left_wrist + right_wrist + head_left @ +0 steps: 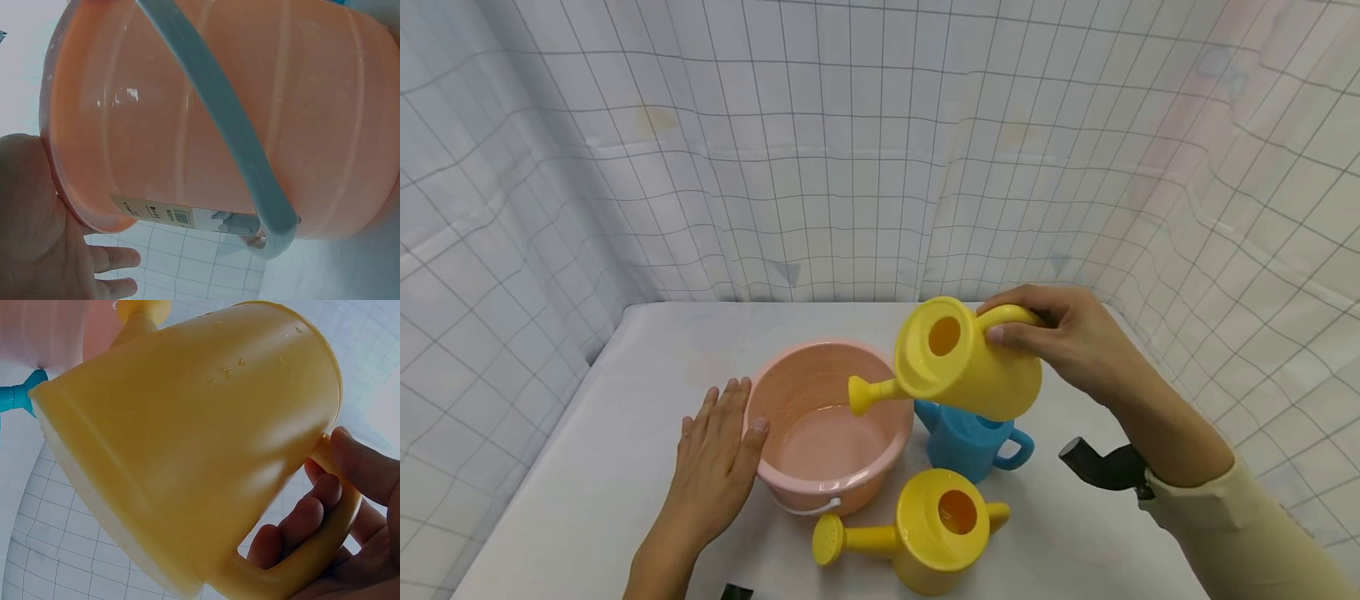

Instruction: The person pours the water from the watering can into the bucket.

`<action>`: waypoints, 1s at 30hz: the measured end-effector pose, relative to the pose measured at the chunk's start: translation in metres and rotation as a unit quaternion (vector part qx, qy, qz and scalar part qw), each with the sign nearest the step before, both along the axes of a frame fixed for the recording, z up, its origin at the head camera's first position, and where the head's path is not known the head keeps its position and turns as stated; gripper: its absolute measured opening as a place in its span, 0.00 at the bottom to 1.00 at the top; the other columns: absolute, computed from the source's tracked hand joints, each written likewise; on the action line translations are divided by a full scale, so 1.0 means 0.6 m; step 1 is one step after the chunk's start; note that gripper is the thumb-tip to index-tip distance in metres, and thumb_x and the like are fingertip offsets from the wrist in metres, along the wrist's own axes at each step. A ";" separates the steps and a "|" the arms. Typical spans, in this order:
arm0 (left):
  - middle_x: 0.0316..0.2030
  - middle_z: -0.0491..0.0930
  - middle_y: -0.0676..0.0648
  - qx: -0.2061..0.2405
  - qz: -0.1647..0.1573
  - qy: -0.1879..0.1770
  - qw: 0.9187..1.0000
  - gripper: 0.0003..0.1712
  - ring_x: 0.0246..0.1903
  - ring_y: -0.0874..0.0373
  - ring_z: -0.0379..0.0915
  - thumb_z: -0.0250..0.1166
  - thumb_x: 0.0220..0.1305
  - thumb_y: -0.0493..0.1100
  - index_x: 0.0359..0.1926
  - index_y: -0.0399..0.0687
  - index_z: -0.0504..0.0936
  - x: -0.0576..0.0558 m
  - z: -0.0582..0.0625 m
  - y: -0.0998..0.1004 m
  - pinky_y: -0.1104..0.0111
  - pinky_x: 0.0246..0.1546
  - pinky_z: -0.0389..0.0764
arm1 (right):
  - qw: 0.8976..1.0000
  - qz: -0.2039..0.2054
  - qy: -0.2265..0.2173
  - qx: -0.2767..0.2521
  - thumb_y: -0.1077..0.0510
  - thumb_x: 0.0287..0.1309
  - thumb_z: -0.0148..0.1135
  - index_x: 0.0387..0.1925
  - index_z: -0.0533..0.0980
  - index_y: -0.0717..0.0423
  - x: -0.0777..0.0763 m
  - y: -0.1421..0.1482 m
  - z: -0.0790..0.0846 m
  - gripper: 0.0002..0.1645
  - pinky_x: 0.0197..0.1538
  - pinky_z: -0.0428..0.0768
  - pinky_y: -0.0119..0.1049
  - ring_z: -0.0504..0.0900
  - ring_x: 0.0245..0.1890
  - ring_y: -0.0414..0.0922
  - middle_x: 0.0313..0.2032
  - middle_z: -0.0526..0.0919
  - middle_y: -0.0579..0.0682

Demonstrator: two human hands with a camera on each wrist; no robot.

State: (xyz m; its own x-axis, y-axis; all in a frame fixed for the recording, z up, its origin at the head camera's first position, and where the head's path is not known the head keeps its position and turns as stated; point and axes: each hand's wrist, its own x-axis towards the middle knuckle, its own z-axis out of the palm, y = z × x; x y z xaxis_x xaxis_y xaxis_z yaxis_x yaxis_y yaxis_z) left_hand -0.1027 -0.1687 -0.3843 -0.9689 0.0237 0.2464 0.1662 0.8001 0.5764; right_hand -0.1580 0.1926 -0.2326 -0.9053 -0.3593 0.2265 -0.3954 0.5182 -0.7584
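Note:
My right hand grips the handle of a yellow watering can, which it holds raised and tipped left. The can's spout hangs over a pink bucket, and its fingers curl round the handle in the right wrist view. Water drops cling to the can's side there. My left hand rests with extended fingers against the bucket's left rim. In the left wrist view the bucket's pale handle hangs across its side, near a paper label. Some clear water seems to lie in the bucket.
A second yellow watering can stands in front of the bucket, its spout pointing left. Behind it, partly hidden under the raised can, is a blue watering can. The white tabletop is enclosed by grid-patterned curtains.

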 end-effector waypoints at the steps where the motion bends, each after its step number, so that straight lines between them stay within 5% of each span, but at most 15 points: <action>1: 0.73 0.49 0.36 0.000 0.000 0.000 1.000 0.34 0.74 0.38 0.35 0.40 0.73 0.57 0.75 0.54 0.45 0.000 0.000 0.000 0.35 0.66 0.35 | 1.000 0.002 0.001 -0.002 0.50 0.60 0.62 0.45 0.81 0.47 -0.001 0.001 -0.002 0.13 0.43 0.81 0.34 0.79 0.39 0.46 0.42 0.84 0.45; 12: 0.73 0.48 0.37 0.001 -0.001 -0.005 1.000 0.35 0.74 0.38 0.34 0.40 0.73 0.57 0.75 0.52 0.45 0.000 0.001 0.000 0.36 0.66 0.34 | 0.999 0.008 0.001 -0.033 0.52 0.59 0.62 0.45 0.80 0.45 -0.006 0.013 -0.014 0.12 0.42 0.82 0.34 0.81 0.40 0.46 0.42 0.84 0.45; 30: 0.73 0.48 0.37 0.003 -0.001 -0.005 1.000 0.34 0.73 0.38 0.35 0.39 0.73 0.58 0.75 0.53 0.45 0.001 0.000 0.000 0.36 0.66 0.34 | 0.998 0.004 0.005 -0.070 0.56 0.61 0.60 0.49 0.79 0.55 -0.012 0.024 -0.029 0.15 0.45 0.81 0.31 0.80 0.40 0.45 0.42 0.84 0.44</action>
State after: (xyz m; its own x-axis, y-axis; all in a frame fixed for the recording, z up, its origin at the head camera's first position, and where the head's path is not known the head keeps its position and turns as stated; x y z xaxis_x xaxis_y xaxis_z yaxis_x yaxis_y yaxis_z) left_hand -0.1021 -0.1689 -0.3844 -0.9712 0.0243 0.2372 0.1624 0.7957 0.5835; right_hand -0.1650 0.2069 -0.2498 -0.8997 -0.3308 0.2849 -0.4079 0.4041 -0.8188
